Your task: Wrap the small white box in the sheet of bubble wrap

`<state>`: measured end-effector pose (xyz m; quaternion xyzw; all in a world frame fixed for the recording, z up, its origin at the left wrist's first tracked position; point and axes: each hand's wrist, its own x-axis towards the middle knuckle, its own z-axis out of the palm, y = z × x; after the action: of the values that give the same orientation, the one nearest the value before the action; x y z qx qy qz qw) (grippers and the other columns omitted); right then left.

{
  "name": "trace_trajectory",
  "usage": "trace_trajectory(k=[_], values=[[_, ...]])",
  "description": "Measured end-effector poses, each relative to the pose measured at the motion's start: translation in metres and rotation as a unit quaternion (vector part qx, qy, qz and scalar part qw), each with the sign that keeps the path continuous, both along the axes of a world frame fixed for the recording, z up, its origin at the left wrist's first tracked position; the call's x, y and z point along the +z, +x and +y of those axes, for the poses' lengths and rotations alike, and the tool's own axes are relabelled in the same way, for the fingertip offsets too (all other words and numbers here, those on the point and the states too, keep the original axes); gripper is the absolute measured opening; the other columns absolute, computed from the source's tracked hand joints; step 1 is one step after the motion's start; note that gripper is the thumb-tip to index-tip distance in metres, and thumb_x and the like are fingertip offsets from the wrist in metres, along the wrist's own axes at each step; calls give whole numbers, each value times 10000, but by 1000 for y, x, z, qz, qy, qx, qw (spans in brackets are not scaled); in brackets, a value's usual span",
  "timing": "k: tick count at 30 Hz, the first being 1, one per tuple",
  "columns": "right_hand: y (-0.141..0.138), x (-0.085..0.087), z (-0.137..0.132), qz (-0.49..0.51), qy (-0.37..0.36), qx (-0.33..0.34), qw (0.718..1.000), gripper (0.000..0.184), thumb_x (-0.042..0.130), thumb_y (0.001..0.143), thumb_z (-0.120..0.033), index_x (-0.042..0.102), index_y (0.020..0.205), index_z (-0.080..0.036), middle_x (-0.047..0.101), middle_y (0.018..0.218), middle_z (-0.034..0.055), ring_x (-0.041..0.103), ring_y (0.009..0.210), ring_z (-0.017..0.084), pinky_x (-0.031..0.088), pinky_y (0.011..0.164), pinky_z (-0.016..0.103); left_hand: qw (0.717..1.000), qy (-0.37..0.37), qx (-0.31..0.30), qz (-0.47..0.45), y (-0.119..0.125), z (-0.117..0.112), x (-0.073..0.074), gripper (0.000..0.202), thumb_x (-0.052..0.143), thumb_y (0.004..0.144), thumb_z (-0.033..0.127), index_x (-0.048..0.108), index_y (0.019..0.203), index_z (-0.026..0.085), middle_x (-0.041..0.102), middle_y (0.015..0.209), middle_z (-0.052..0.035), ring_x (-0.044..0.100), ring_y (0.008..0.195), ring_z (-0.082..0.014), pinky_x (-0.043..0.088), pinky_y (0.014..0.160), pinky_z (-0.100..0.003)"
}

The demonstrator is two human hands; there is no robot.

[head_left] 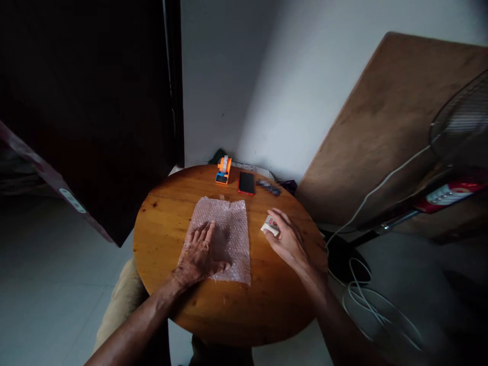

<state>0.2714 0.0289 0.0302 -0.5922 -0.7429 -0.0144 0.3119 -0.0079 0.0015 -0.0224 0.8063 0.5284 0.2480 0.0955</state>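
A sheet of bubble wrap point(234, 234) lies flat on the round wooden table point(282, 295). My left hand point(198, 254) rests palm down on its left part, fingers stretched out and thumb spread to the right. To the right of the sheet, my right hand point(287, 239) has its thumb and fingers around a small white box point(270, 225) with red print. The box is at the tabletop, and the hand covers its right side.
Along the table's far side are an orange tape dispenser point(223, 170), a phone with a red edge point(246, 183) and a blurred dark object point(269, 187). A standing fan point(461, 122) and its loose white cable point(375, 307) are at right. A wooden board point(381, 127) leans against the wall.
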Motion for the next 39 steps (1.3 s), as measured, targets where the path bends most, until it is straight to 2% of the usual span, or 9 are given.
trace_trajectory(k=[3, 6, 10, 13, 16, 20, 24, 31, 39], values=[[-29, 4, -5, 10, -24, 106, 994, 390, 543, 862, -251, 630, 1240, -219, 552, 1412, 110, 524, 1311, 260, 431, 1115, 463, 1000, -3, 5, 14, 2, 2, 1, 1178, 696, 674, 714, 249, 1549, 63, 399, 1540, -234, 333, 1444, -375, 231, 1195, -525], [-57, 3, 3, 10, -65, 155, 986, 390, 492, 868, -155, 632, 1232, -181, 562, 1399, 125, 516, 1322, 235, 409, 1139, 438, 999, -7, 10, 46, 3, 3, 3, 1158, 691, 669, 731, 287, 1550, 98, 393, 1545, -232, 315, 1445, -410, 188, 1195, -583], [-82, 0, 28, -2, -111, 179, 978, 421, 486, 849, -71, 618, 1244, -135, 585, 1367, 154, 534, 1300, 232, 398, 1146, 425, 993, -33, -5, 114, -3, 6, 17, 968, 660, 749, 667, 368, 1529, 173, 381, 1563, -202, 268, 1466, -431, 143, 1182, -653], [-88, -7, 41, -4, -130, 180, 975, 465, 473, 834, -35, 604, 1265, -153, 607, 1339, 138, 558, 1267, 226, 419, 1123, 426, 990, -30, -18, 135, -10, 17, 34, 684, 526, 907, 515, 422, 1494, 181, 374, 1576, -174, 280, 1479, -375, 210, 1187, -597], [-85, -19, 44, -3, -133, 173, 976, 507, 440, 836, -27, 582, 1303, -163, 607, 1348, 125, 554, 1271, 222, 424, 1117, 422, 988, -38, -44, 143, -12, 36, 40, 566, 447, 964, 412, 435, 1481, 181, 356, 1591, -146, 296, 1479, -346, 274, 1183, -525], [-77, -34, 42, -30, -113, 159, 980, 465, 407, 905, -107, 565, 1341, -126, 567, 1404, 155, 514, 1316, 247, 388, 1149, 452, 988, -37, -24, 148, -8, 61, 25, 573, 485, 956, 448, 480, 1443, 147, 410, 1559, -145, 341, 1449, -360, 282, 1179, -514], [-73, -38, 44, -65, -109, 136, 982, 455, 411, 951, -199, 534, 1378, -101, 524, 1453, 172, 477, 1355, 276, 366, 1163, 468, 992, 3, 3, 123, -7, 66, 9, 600, 513, 929, 551, 516, 1411, 194, 418, 1556, -147, 318, 1464, -346, 242, 1180, -586], [-71, -35, 47, -94, -119, 93, 984, 475, 431, 969, -280, 520, 1394, -86, 490, 1487, 178, 465, 1373, 295, 360, 1166, 458, 995, 19, -1, 102, -9, 62, 13, 622, 488, 927, 590, 525, 1406, 195, 453, 1531, -143, 346, 1444, -356, 262, 1167, -591], [-76, -29, 44, -108, -133, 72, 983, 467, 432, 980, -298, 529, 1392, -98, 486, 1496, 173, 456, 1379, 311, 361, 1152, 492, 996, 39, 8, 85, -8, 62, 4, 616, 487, 923, 589, 526, 1401, 202, 447, 1535, -142, 347, 1439, -358, 246, 1160, -607]])
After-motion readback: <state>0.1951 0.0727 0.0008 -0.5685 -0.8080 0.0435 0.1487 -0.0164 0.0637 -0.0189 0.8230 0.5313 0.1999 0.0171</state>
